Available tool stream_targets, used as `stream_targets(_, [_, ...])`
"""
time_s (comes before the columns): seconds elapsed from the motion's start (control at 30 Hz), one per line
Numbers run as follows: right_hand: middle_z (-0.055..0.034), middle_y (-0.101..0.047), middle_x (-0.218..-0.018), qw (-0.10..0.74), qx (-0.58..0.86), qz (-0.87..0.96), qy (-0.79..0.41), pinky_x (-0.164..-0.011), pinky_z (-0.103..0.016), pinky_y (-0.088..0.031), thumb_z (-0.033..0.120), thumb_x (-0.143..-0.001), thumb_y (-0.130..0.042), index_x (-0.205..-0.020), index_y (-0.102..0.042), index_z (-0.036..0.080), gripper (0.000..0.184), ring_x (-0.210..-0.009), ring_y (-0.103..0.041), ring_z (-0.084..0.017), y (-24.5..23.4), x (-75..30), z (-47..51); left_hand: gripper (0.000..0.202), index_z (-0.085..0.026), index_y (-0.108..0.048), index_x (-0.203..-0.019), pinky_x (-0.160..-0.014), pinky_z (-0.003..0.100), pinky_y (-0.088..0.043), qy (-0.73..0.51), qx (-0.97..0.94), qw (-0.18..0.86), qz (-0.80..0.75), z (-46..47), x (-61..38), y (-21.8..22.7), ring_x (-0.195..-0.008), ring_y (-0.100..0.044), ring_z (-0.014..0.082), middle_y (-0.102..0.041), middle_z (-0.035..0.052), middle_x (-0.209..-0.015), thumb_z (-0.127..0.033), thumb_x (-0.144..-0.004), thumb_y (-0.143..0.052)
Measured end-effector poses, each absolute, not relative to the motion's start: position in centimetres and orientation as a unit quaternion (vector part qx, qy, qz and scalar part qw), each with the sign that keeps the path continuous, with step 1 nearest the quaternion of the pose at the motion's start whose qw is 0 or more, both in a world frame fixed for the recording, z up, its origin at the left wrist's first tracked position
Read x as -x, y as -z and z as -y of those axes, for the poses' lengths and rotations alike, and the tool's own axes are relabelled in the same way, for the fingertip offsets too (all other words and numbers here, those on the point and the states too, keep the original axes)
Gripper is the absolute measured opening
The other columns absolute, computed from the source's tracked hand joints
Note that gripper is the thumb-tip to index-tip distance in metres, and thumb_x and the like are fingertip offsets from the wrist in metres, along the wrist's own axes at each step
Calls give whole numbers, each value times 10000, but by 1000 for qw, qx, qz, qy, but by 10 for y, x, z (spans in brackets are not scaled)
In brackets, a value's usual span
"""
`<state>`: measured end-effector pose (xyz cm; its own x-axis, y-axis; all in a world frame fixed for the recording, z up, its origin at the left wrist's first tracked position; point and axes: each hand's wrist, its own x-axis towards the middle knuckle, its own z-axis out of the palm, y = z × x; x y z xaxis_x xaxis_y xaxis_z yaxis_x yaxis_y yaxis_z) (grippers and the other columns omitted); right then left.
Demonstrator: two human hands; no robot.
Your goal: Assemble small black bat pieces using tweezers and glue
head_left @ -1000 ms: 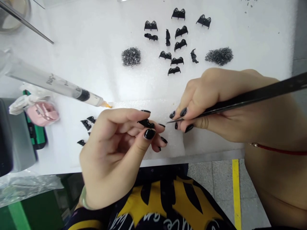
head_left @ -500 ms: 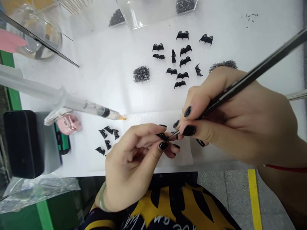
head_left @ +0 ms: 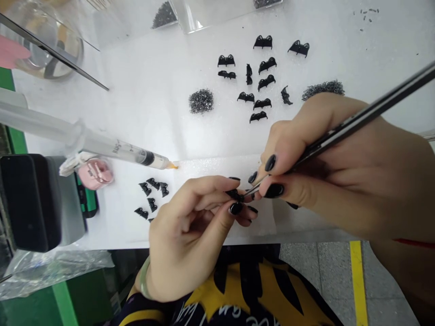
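Observation:
My left hand [head_left: 190, 235] pinches a small black plastic part [head_left: 235, 195] between thumb and forefinger, just above the near edge of the white foam mat [head_left: 142, 104]. My right hand [head_left: 340, 176] grips black tweezers [head_left: 356, 120], whose tips touch that part. Several more black parts [head_left: 258, 79] lie farther back on the mat. A smaller group of black parts [head_left: 152, 195] lies to the left of my left hand. Two heaps of tiny metal springs flank the far group: a left heap [head_left: 201, 100] and a right heap [head_left: 322, 88].
A syringe [head_left: 102, 147] with an orange tip lies across the left side, pointing right. A black and grey device [head_left: 34, 201] and a pink object [head_left: 95, 173] sit at the left edge. A glass dish [head_left: 47, 50] and clear trays [head_left: 210, 13] stand at the back.
The tweezers' tips moved left onto the part in my left hand. The view shifted, so the mat's contents now sit lower and more of the back shows.

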<state>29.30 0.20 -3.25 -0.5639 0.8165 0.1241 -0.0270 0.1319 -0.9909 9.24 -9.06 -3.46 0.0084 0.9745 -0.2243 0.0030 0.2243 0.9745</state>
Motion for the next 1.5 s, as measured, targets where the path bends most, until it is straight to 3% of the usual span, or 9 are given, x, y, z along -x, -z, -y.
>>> stream_targets(0.47, [51,-711,-880,362,308,654,-588,-636,-144,-619,159,-948,-759,-952,-602,210,165,-764,-757,-58,33,-293,-3,409,-312,-708,-1194,-740,185,-703,-438,-447,547,-555,91,-94,33,-769,-803,114,-836,-76,-935,19,-958,-671])
stream_targets(0.87, [48,-712,-886,346,312,651,-599,-644,-148,-621,111,-969,-702,-962,-596,216,150,-791,-761,-60,34,-293,-2,408,-299,-710,-1179,-830,112,-666,-430,-461,549,-549,88,-92,31,-813,-797,61,-831,-99,-966,43,-964,-647])
stream_targets(1.2, [43,-741,-891,319,310,647,-620,-613,-229,-661,123,-974,-684,-935,-569,257,180,-790,-771,-112,32,-296,-5,410,-300,-709,-1166,-764,207,-713,-410,-498,529,-552,87,-91,28,-793,-808,111,-836,-67,-999,48,-965,-625])
stream_targets(1.33, [46,-745,-917,290,280,682,-610,-638,-227,-680,103,-986,-636,-955,-552,269,189,-783,-768,-106,33,-298,-8,423,-290,-714,-1162,-790,176,-699,-415,-496,532,-547,85,-91,29,-806,-802,90,-831,-68,-994,69,-963,-611])
stream_targets(1.5, [44,-723,-889,323,313,630,-633,-614,-239,-687,127,-958,-703,-925,-572,250,183,-768,-774,-121,32,-296,-4,421,-293,-710,-1173,-768,169,-697,-418,-489,534,-548,86,-91,31,-799,-802,91,-832,-71,-957,62,-967,-618])
